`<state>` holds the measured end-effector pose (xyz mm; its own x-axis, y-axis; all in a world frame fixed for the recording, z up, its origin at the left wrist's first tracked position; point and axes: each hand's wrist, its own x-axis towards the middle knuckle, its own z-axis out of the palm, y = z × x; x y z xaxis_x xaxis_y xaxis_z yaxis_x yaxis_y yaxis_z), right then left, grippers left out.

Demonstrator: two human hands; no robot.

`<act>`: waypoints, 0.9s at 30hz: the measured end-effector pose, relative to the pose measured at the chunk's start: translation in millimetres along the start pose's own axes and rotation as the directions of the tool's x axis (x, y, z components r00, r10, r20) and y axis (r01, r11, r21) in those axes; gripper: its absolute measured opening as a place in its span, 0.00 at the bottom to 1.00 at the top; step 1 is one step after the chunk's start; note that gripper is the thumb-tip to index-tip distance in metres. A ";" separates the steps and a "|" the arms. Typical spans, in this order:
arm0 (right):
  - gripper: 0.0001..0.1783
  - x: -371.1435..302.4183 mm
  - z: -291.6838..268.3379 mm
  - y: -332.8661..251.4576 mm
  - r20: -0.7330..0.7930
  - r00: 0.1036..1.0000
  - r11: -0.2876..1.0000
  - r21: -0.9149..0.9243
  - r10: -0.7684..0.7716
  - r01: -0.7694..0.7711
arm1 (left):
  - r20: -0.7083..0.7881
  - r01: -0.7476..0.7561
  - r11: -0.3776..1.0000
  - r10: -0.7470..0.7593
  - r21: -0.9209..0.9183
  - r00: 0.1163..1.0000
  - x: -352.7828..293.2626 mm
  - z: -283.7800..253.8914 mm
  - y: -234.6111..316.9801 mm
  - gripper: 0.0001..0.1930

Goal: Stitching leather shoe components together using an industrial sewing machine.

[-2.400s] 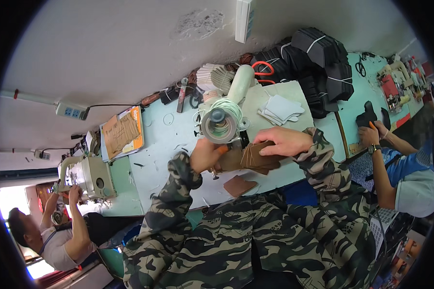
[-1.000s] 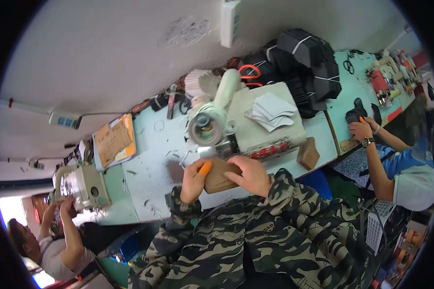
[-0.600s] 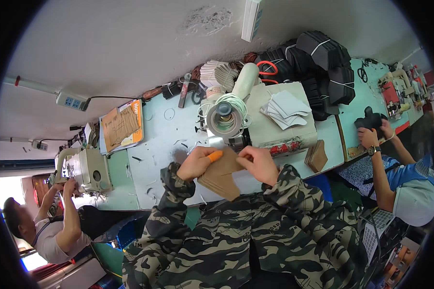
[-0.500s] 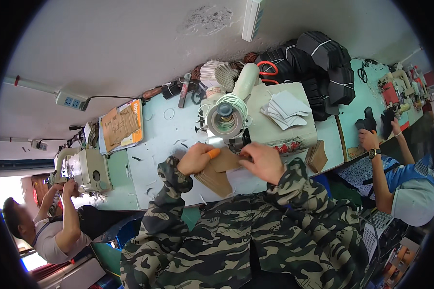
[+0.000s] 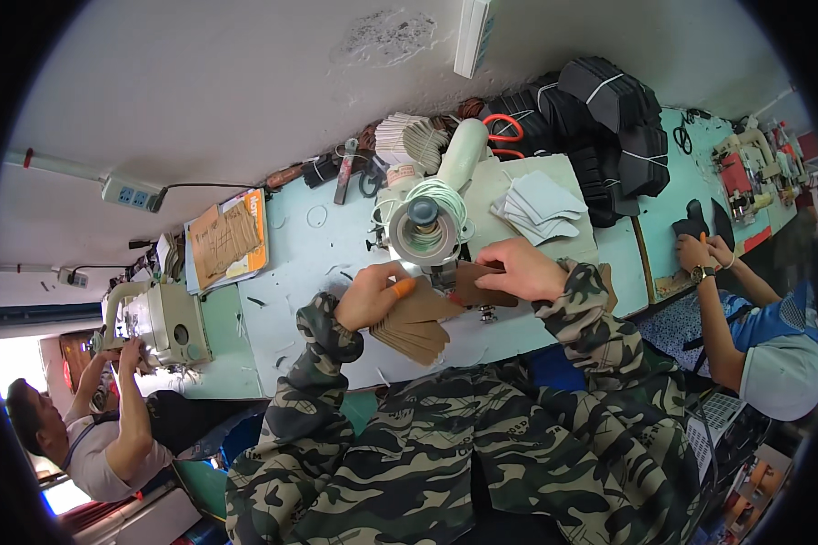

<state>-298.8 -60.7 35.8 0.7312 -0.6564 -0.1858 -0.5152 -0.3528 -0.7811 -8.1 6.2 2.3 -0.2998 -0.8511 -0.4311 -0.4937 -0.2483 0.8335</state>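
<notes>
My left hand (image 5: 373, 296), an orange cover on one finger, is closed on a fanned stack of brown, card-like pieces (image 5: 416, 329) left of the machine's working point. My right hand (image 5: 525, 270) pinches a single brown piece (image 5: 483, 285) just right of that point. Between and beyond both hands stands a cream industrial machine (image 5: 464, 153), like a sewing machine, with a round wheel at its near end. The machine head hides part of where the pieces meet it. Another brown stack (image 5: 606, 283) is partly hidden behind my right sleeve.
White cut pieces (image 5: 541, 207) lie on the machine's bed. Tied black stacks (image 5: 613, 127) crowd the back right. Scissors with red handles (image 5: 504, 127) sit near them. At the left lies an orange folder (image 5: 258, 232). Co-workers sit at machines on both sides.
My right hand has moved right and slightly up, with a brown piece now right of the machine's working point. The stack at my left hand is fanned wider. The right co-worker's hands have shifted.
</notes>
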 end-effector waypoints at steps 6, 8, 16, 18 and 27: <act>0.15 2.5 1.9 14.8 0.115 0.989 0.988 0.130 -0.095 0.080 | 0.014 -0.100 0.987 0.103 -0.122 0.995 24.6 6.0 -23.7 0.15; 0.15 5.6 12.3 20.8 -0.002 0.952 0.949 -0.071 -0.307 0.306 | 0.153 -0.049 0.994 0.064 -0.098 0.986 25.3 -3.0 -5.3 0.15; 0.16 5.0 2.4 7.8 0.037 0.995 0.994 -0.061 -0.092 0.095 | 0.008 0.040 0.997 -0.041 0.059 0.999 4.3 -4.3 1.8 0.12; 0.16 3.2 -15.4 -2.1 0.139 0.989 0.998 0.033 -0.058 0.053 | -0.124 -0.147 0.984 0.158 0.099 0.980 10.9 3.2 -7.6 0.13; 0.15 10.1 26.9 -0.9 -0.054 0.999 0.983 -0.182 -0.004 -0.006 | 0.162 -0.014 0.989 0.038 -0.147 0.986 3.3 -11.3 2.0 0.10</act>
<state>-278.9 -49.1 18.6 0.7077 -0.6904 -0.1501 -0.5925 -0.4642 -0.6584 -0.8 -2.3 6.5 -0.4470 -0.7735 -0.4493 -0.3638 -0.3016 0.8813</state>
